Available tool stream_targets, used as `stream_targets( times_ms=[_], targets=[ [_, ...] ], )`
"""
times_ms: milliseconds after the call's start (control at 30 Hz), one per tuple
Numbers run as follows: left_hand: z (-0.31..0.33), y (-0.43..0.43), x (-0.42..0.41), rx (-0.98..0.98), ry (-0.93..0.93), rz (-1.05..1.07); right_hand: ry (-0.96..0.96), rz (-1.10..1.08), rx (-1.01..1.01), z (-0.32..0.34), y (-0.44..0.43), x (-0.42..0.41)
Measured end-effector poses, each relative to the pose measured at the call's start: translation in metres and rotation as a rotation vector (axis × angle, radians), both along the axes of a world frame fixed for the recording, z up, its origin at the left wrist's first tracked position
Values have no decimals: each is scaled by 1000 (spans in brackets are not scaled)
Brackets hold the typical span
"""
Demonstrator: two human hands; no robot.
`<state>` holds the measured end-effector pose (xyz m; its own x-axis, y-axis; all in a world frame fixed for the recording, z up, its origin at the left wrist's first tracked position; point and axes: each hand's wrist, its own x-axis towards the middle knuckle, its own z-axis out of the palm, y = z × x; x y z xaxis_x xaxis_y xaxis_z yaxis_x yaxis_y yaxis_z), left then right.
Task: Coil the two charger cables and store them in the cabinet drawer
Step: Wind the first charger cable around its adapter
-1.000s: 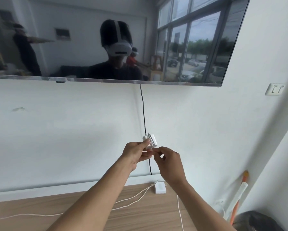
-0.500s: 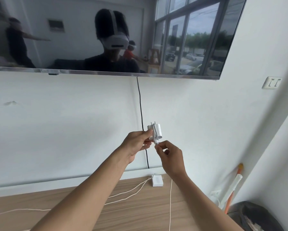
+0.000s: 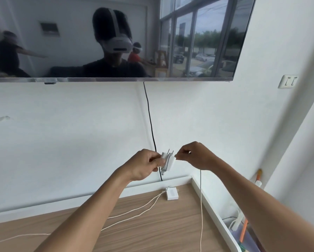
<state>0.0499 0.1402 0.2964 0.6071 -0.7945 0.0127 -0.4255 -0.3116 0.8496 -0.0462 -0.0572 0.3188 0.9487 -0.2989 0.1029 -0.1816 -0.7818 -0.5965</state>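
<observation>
Above wooden top [image 3: 170, 224], left hand [image 3: 145, 164] grips charger [image 3: 168, 161] — right hand [image 3: 196, 156] pinches cable [image 3: 200, 197] beside it.

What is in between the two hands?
A white charger plug, prongs up, with its cable wound round it. The left hand holds it; the right hand pinches the cable beside it. The head view shows it.

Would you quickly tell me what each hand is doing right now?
The left hand grips the white charger.
The right hand pinches the white cable beside the charger.
</observation>
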Motion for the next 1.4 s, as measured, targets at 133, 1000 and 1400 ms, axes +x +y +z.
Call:
stream_targets(
  times_ms=[133,1000,1400],
  targets=[
    [-4,0,-5,110,-124,-7,57,-21,-34,23,-2,-1],
    [-5,-16,-24,-570,926,299,-394,10,-18,-20,55,1],
    [-1,-10,-18,-474,688,85,-318,146,312,-6,37,-12]
  ],
)
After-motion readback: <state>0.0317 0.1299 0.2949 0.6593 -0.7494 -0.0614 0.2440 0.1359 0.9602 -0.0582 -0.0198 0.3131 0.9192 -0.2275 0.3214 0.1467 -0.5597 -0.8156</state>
